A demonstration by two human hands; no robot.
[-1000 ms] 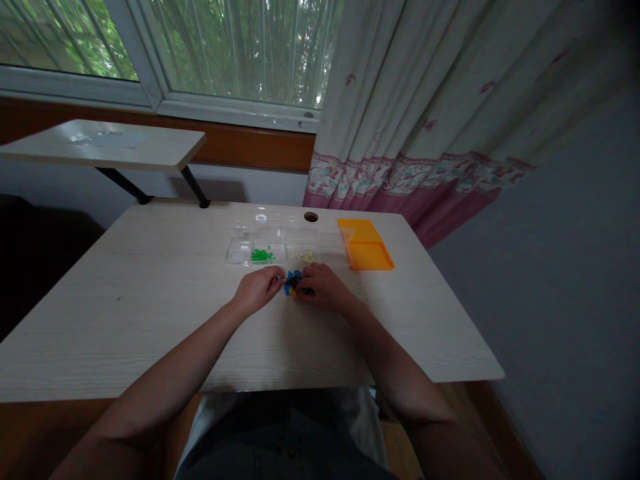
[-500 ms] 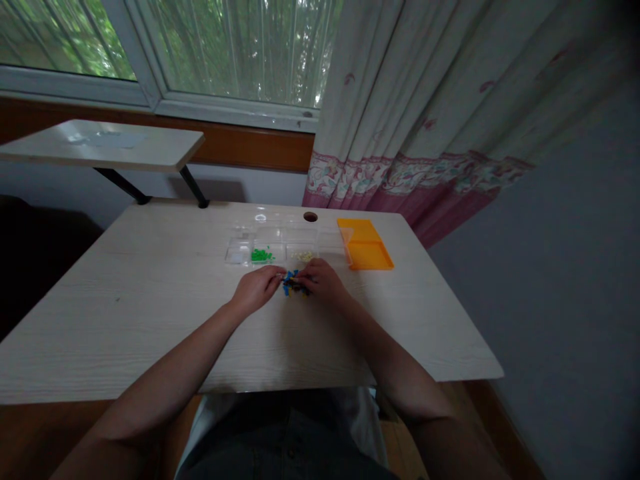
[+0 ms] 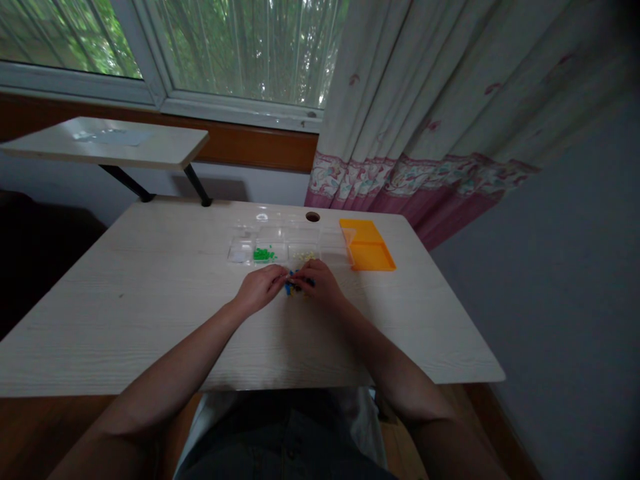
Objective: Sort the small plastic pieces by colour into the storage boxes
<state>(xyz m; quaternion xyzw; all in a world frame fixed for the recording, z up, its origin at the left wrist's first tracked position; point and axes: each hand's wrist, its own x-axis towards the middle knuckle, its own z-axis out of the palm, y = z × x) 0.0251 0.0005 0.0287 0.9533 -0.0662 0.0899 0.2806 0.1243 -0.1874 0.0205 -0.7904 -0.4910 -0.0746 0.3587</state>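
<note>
A small heap of blue, yellow and dark beads (image 3: 295, 285) lies on the pale wooden table (image 3: 150, 300), between my two hands. My left hand (image 3: 260, 288) rests knuckles up at the heap's left side, fingertips curled in at the beads. My right hand (image 3: 320, 283) lies on the heap's right side, fingers bent down over it. What either hand pinches is too small to see. Just beyond stands a clear compartment box (image 3: 280, 245) with green beads (image 3: 263, 254) in one cell and pale beads (image 3: 304, 256) in another.
An orange tray (image 3: 367, 245) lies to the right of the clear box. A round cable hole (image 3: 313, 217) sits near the table's far edge. A raised shelf (image 3: 105, 141) stands at the back left under the window. A curtain (image 3: 425, 120) hangs at the back right.
My right hand has slid a little forward and left over the bead heap, covering more of it. My left hand has barely moved.
</note>
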